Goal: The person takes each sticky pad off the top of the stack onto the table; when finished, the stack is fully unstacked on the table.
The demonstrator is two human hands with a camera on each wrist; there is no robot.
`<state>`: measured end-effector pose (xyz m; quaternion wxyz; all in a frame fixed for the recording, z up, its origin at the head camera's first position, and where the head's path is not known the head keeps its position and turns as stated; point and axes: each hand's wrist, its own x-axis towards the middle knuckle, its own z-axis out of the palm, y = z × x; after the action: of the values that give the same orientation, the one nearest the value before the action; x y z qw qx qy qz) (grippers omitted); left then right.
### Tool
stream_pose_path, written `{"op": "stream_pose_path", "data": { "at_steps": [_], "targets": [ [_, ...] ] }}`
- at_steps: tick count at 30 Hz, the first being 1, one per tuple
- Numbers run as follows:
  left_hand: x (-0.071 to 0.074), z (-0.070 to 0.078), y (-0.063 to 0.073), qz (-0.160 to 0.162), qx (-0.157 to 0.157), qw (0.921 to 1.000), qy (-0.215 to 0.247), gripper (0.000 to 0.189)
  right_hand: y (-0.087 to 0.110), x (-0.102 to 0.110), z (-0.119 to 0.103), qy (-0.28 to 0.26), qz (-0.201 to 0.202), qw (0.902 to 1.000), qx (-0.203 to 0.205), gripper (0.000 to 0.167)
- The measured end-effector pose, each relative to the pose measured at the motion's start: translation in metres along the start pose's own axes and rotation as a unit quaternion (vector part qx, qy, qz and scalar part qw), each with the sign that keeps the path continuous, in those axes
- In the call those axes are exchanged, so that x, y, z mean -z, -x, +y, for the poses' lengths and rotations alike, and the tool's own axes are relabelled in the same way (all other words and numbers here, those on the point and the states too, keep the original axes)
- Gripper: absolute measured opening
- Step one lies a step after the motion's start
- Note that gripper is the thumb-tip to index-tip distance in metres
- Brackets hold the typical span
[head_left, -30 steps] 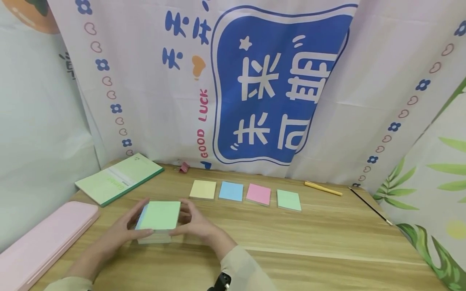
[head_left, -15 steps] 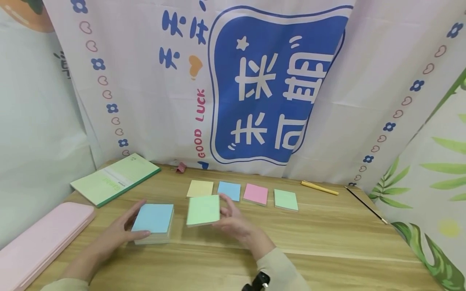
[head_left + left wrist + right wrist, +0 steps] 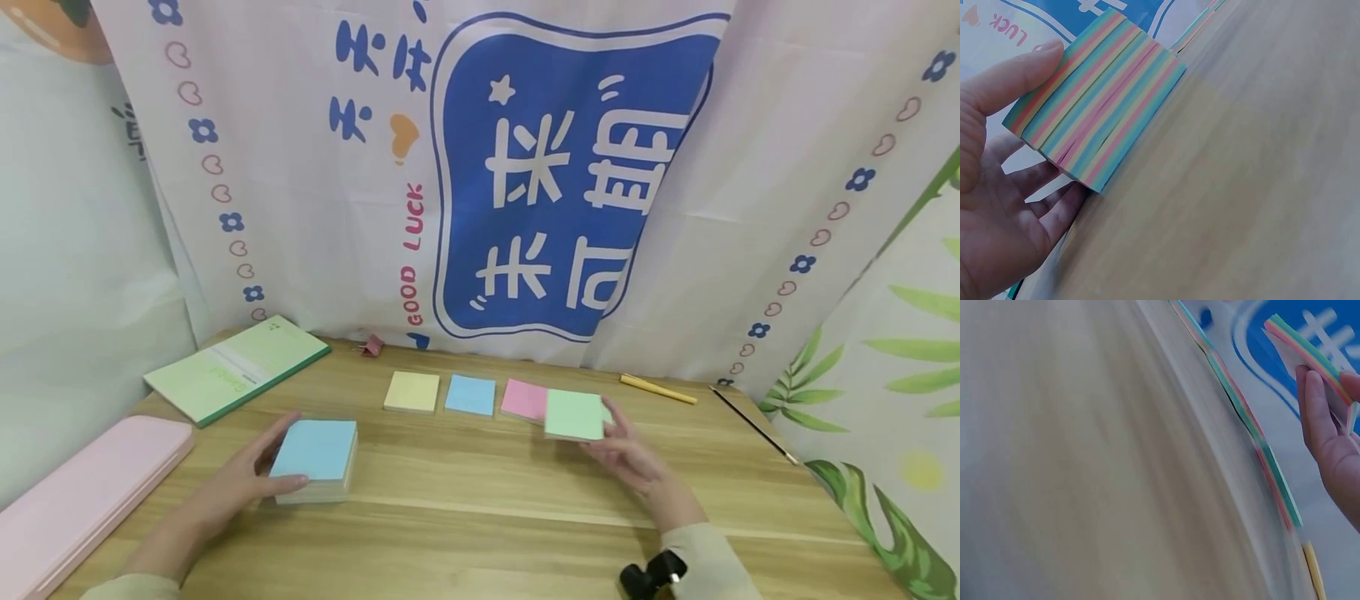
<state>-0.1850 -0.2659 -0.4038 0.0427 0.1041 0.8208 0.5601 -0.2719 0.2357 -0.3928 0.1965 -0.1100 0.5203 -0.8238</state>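
Note:
On the left of the table, my left hand (image 3: pixel 232 487) holds a thick stack of sticky notes (image 3: pixel 315 450), thumb on its near side and fingers behind. The stack's top is blue; in the left wrist view its side (image 3: pixel 1094 103) shows multicoloured stripes. My right hand (image 3: pixel 633 462) pinches a green-topped sticky note pad (image 3: pixel 573 414), which in the right wrist view shows striped layers. That pad is raised over the row of pads, covering part of the pink pad (image 3: pixel 523 398) and most of another green pad (image 3: pixel 607 412). A yellow pad (image 3: pixel 412 392) and a blue pad (image 3: pixel 470 395) complete the row.
A green notebook (image 3: pixel 238 368) and a pink pencil case (image 3: pixel 97 504) lie at the left. Along the back are a pink binder clip (image 3: pixel 371 346), a yellow pen (image 3: pixel 658 388) and a thin black stick (image 3: pixel 753 423). A printed curtain (image 3: pixel 360 250) hangs behind the table.
The right hand has lifted the green-topped pad off the stack and carried it right, over the row's right end. Blue now shows on top of the stack, where the left hand has stayed.

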Motion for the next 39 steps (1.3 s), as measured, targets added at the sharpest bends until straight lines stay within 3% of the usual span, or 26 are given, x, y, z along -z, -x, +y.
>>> {"op": "stream_pose_path", "data": {
  "at_steps": [9,15,24,34,39],
  "targets": [
    [-0.001,0.000,0.000,0.006,-0.003,1.0000,-0.002,0.082,0.032,0.077,-0.034,-0.020,0.037,0.9991,0.009,0.085],
    [-0.002,-0.002,0.000,-0.001,-0.004,1.0000,0.000,0.081,0.043,0.106,-0.041,-0.033,0.063,0.9973,-0.019,0.083],
    [-0.005,-0.002,-0.001,-0.001,-0.001,1.0000,-0.001,0.081,0.038,0.115,-0.042,-0.005,0.088,0.9949,-0.049,0.084],
    [-0.004,0.004,0.000,0.008,-0.001,1.0000,-0.006,0.080,0.039,0.112,-0.050,0.071,0.141,0.9853,-0.065,0.075],
    [-0.002,0.002,0.003,0.011,0.002,0.9999,-0.009,0.081,0.041,0.107,-0.055,0.101,0.151,0.9819,-0.052,0.072]
  ]
}}
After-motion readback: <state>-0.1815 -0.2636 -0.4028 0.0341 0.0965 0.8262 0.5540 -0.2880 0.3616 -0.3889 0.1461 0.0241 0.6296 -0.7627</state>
